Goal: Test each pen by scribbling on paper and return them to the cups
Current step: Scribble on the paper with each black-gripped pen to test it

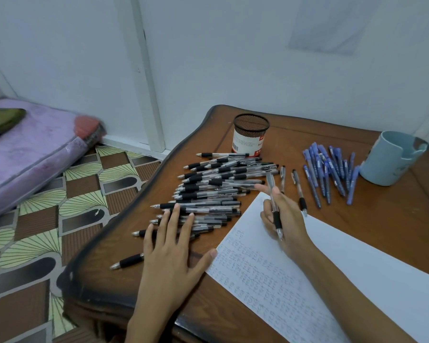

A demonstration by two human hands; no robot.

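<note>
right hand point(284, 219) gripping pen point(275, 206), over paper point(332, 263)

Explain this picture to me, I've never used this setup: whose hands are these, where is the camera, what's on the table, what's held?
There is no machine: these are a person's two bare hands, filmed by one wide-angle camera on their head, looking down. On the wooden table are a heap of black-grip pens, a group of blue pens, a black mesh cup, a light-blue cup and a sheet of paper with scribbles. The left hand rests flat on the heap. The right hand grips one black-grip pen over the paper.
</note>
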